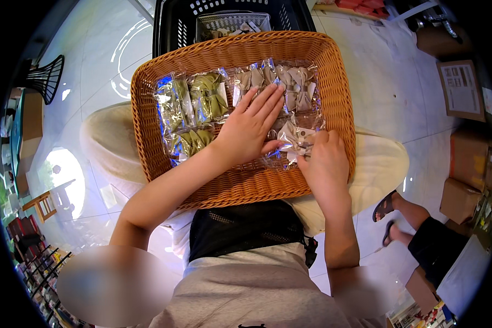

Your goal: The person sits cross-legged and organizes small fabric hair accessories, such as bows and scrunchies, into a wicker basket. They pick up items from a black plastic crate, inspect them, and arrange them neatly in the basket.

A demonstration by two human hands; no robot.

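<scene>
Left hand [250, 128]: lying palm down, its long fingers straight and close together, pressing flat on clear-wrapped taupe fabric bows [300, 74]; its thumb is spreading toward a clear-wrapped cream fabric bow on a white card [293, 135].

Right hand [327, 164]: curling its fingers at the right edge of the cream bow packet; whether they are clamping on it, cannot tell.

Cream bow packet: lying between the left thumb and the right fingertips.

Taupe bow packets: lying in a row under and beyond the left fingertips.

Clear-wrapped olive-green fabric bows [208, 98]: lying left of the left fingers, in several packets.

Rectangular orange-brown woven basket [341, 82]: holding all these packets, its walls standing around both hands, and resting on cream-trousered legs [380, 161].

Black perforated plastic crate [169, 30]: standing beyond the left fingertips, past the basket's far rim, and containing a small grey lattice basket [206, 26].

Brown cardboard boxes [467, 158]: standing well to the right of the right fingers, on a glossy pale tiled floor [391, 87].
</scene>
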